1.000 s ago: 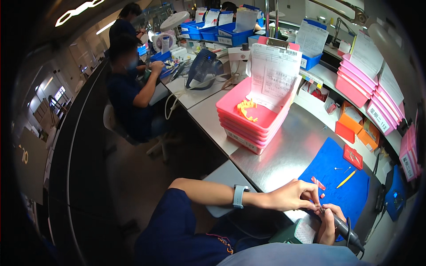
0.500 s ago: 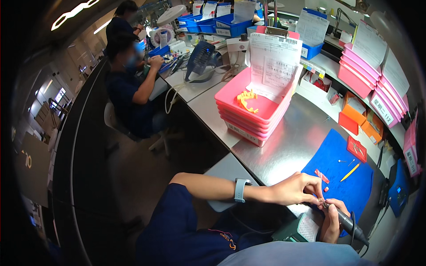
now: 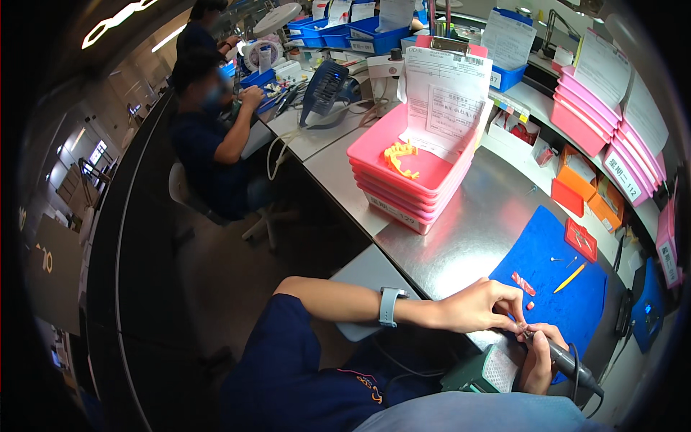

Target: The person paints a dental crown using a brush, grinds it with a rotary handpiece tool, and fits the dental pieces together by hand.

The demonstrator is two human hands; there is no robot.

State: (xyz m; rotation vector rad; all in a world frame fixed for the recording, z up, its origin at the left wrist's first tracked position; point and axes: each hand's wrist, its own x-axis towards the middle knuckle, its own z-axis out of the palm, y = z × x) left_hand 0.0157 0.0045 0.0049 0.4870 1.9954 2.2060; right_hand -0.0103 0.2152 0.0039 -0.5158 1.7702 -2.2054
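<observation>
My right hand [image 3: 538,361] is wrapped round a dark rotary handpiece [image 3: 564,359], its cable trailing toward the lower right. The tool's front end points up and left, toward my left hand [image 3: 488,305]. Thumb and fingers of that hand pinch a tiny piece too small to name, right at the handpiece tip. Both hands meet over the near edge of a blue cloth [image 3: 554,248]. On the cloth lie a yellow pencil-like stick [image 3: 569,278], a red-and-white strip [image 3: 523,284], a small reddish piece [image 3: 530,305] and a red tray [image 3: 580,239] with small metal bits.
Stacked pink bins [image 3: 403,189] hold an orange-yellow dental model [image 3: 400,160] and upright papers. More pink bins [image 3: 580,119] and orange boxes [image 3: 605,202] line the right. A green box [image 3: 481,376] sits by my right wrist. Another person [image 3: 209,144] works at the left.
The picture has shifted slightly. Both hands keep nearly the same pose, with the handpiece tip still at the pinched fingers.
</observation>
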